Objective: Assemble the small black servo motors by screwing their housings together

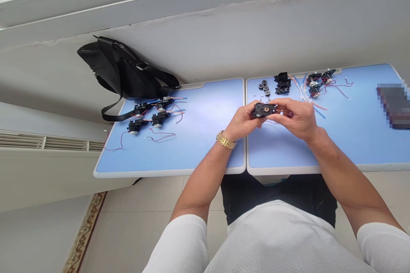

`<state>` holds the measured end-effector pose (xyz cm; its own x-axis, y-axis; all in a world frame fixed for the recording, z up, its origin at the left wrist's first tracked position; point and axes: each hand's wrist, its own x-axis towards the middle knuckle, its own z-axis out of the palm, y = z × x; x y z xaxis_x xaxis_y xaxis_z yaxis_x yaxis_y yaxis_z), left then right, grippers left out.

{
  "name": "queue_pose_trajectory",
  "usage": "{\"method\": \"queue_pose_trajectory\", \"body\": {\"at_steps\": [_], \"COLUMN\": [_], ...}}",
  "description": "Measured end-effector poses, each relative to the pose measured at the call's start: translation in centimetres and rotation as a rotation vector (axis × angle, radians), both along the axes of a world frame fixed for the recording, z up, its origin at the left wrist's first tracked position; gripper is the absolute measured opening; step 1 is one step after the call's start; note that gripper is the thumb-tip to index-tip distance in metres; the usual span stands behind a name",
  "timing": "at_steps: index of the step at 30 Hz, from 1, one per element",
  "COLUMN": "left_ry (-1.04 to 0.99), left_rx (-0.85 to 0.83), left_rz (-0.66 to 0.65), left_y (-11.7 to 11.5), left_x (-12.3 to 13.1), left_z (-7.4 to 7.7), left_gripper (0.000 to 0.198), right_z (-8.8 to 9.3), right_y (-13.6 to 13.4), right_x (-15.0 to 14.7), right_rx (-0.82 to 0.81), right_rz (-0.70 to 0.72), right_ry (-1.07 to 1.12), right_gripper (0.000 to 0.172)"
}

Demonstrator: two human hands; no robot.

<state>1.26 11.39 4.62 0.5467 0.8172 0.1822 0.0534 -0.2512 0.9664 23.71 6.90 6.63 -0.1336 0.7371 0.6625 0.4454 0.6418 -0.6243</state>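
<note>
L hand (241, 123) and R hand (295, 118) together, forearms angled in from both sides, both clamped on black plastic gear housing (263, 110), held over seam between 2 blue tabletops (198, 145). Gold watch (226, 140) on L wrist. Nearest R hand: small gears (264, 87), black housings (282, 83), blue & white tubing (304, 96); wired motor units (156, 115) lie well to L.
</note>
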Motion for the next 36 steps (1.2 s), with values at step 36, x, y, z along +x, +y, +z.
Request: {"method": "queue_pose_trajectory", "body": {"at_steps": [36], "left_ry": [0.136], "left_rx": [0.191], "left_rz": [0.051], "left_y": [0.4], "left_x": [-0.5], "left_z": [0.2], "left_gripper": [0.013], "right_z": [-0.5], "right_y": [0.6], "right_x": [0.8], "right_rx": [0.007], "right_rz": [0.14], "right_ry": [-0.112], "right_gripper": [0.03]}}
